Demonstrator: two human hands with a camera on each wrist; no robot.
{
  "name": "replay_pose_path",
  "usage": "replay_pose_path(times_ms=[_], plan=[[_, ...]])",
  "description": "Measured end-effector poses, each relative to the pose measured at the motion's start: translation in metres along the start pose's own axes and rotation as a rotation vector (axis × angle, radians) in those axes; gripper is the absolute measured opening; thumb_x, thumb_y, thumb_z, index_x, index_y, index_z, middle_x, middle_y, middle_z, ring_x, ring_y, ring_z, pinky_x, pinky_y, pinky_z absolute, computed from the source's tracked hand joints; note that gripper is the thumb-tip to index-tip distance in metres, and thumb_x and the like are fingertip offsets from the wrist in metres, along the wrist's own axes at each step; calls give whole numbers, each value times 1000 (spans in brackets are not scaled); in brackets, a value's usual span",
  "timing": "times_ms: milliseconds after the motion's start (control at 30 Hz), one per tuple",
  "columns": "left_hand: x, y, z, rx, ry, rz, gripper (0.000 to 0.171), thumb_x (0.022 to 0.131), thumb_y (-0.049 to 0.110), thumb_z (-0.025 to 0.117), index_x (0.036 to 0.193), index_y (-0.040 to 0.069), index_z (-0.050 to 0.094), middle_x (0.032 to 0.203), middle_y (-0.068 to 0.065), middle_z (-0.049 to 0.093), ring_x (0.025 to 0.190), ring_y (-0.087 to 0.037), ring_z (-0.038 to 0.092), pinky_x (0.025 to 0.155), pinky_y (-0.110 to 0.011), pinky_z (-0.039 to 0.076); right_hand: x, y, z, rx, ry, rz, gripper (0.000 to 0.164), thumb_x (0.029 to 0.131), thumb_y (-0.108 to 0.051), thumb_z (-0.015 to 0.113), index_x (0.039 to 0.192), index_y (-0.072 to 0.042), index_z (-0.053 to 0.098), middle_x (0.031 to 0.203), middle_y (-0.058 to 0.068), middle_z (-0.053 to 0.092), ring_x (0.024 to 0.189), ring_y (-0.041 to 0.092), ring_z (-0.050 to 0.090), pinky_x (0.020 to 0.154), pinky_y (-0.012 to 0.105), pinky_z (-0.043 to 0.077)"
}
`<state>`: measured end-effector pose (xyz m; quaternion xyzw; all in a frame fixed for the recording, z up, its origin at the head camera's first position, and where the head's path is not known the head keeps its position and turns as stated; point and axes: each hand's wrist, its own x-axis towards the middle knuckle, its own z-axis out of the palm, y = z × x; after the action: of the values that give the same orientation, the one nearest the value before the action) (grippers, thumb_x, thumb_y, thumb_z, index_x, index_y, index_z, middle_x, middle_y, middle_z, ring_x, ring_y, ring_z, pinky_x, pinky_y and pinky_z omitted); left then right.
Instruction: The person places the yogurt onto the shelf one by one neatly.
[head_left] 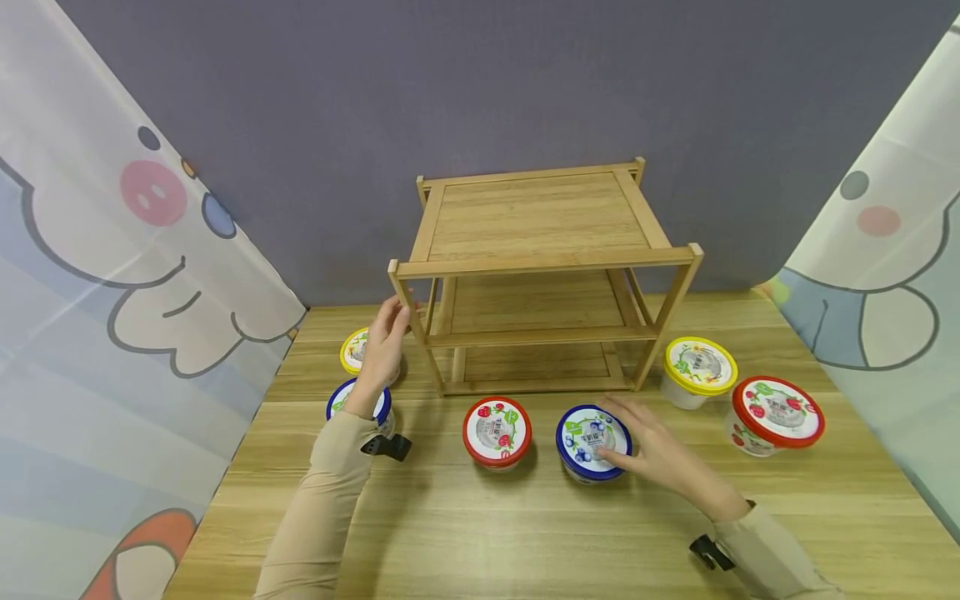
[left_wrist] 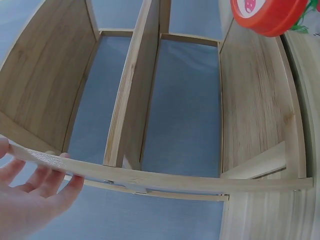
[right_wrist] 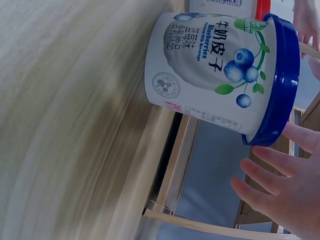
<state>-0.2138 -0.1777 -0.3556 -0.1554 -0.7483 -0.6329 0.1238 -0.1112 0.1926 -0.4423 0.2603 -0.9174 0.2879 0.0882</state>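
Note:
A three-tier wooden shelf (head_left: 540, 217) stands at the back middle of the table. My left hand (head_left: 384, 342) holds its left front post; in the left wrist view the fingers (left_wrist: 52, 182) pass behind the post, tips peeping out beyond it. Right of middle, a blueberry milk cup (right_wrist: 210, 75) with a blue lid stands upright on the table. My right hand (head_left: 652, 437) is at the right side of this cup, thumb over the lid. Seen from the right wrist, the fingers (right_wrist: 270, 175) are spread and fairly straight at the lid's rim.
A red-lidded strawberry cup (head_left: 497, 433) stands in front of the shelf. To the right are a yellow-lidded cup (head_left: 699, 371) and another red-lidded cup (head_left: 780, 412). By my left arm are a yellow-lidded cup (head_left: 352, 350) and a blue-lidded cup (head_left: 341, 398), both partly covered.

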Motion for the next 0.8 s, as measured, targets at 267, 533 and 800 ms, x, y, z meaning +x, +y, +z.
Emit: replay_pose_path(times_ms=[267,533,800], plan=[[1,-1,-2,-20,-13,-15,35,97,15,34,125,-5,37,107,-19,50,106,-40,45,88,-41,38,0,3,5,-3,-5,-15,67,71,-38,71,124,-5,47,128,20,41,113,44,39,81,60,37],[3,-2,-4,-2,-63,-16,36,98,18,32,124,-5,34,109,-21,47,107,-40,43,90,-45,37,0,1,7,-17,-36,-11,71,67,-41,73,122,-3,50,124,24,45,110,46,43,83,58,37],[3,-3,-3,-18,-63,-10,36,97,19,32,124,-5,34,103,-10,48,96,-10,49,90,-49,35,-2,-4,8,-55,-66,29,77,65,-45,73,123,-1,50,126,25,43,110,47,43,85,57,36]])
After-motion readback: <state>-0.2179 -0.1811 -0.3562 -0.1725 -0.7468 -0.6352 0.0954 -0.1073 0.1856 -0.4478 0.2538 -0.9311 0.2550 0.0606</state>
